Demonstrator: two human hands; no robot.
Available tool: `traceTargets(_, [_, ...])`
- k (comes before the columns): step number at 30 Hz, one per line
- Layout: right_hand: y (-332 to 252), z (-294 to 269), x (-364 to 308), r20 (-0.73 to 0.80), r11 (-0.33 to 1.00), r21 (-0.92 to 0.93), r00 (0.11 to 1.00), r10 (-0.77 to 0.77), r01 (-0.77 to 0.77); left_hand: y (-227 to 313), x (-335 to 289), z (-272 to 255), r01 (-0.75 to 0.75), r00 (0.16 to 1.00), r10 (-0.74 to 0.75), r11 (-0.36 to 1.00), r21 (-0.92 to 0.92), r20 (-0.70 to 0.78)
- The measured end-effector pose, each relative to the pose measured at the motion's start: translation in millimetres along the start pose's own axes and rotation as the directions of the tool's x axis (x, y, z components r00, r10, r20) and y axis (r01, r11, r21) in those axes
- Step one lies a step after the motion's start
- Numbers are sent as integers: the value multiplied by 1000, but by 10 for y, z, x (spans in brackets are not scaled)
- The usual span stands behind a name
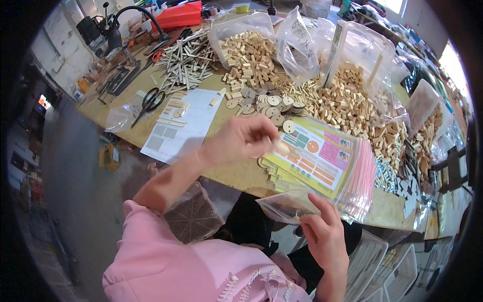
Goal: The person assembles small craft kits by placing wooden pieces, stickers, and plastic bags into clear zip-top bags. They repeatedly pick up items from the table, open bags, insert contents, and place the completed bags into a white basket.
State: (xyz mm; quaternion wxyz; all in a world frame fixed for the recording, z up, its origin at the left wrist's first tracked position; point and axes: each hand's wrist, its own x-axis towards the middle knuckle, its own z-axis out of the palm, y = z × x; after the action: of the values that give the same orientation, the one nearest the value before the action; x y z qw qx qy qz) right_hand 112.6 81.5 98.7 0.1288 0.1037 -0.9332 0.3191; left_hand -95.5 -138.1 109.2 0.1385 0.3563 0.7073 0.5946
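My left hand (246, 138) reaches across the table edge with its fingers curled together. A small pale piece shows blurred at its fingertips, and I cannot make out its kind. Just beyond the hand lie round wooden discs with holes (271, 103). To its right is a stack of printed yellow sheets (314, 156) in clear bags with pink edges (359, 176). My right hand (324, 229) holds a clear plastic bag (289, 207) by its side, below the table's front edge. Something small and dark lies inside the bag.
Heaps of small wooden blocks (251, 53) spill from clear tubs. Thin sticks (183, 63), black scissors (149, 103) and a white sheet with sample pieces (196, 118) lie on the left. Plastic crates (193, 214) stand below the table.
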Motion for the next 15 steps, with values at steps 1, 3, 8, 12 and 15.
traceTargets(1, [-13,0,29,8,1000,3,1000,-11,11,159,-114,160,-74,996,67,990,122,57])
traceTargets(3, [-67,-7,90,18,999,20,999,-26,26,306,-259,377,-178,975,142,962,209,173])
traceTargets(8, [-92,-6,78,2,1000,23,1000,-11,11,210,-224,540,-385,923,354,871,307,154])
traceTargets(12, [13,-12,-92,-41,999,-25,999,32,-33,-218,251,-48,-188,952,289,813,552,-101])
traceTargets(15, [45,21,-162,-30,999,-18,998,48,-49,-823,552,-862,174,955,97,581,795,-280])
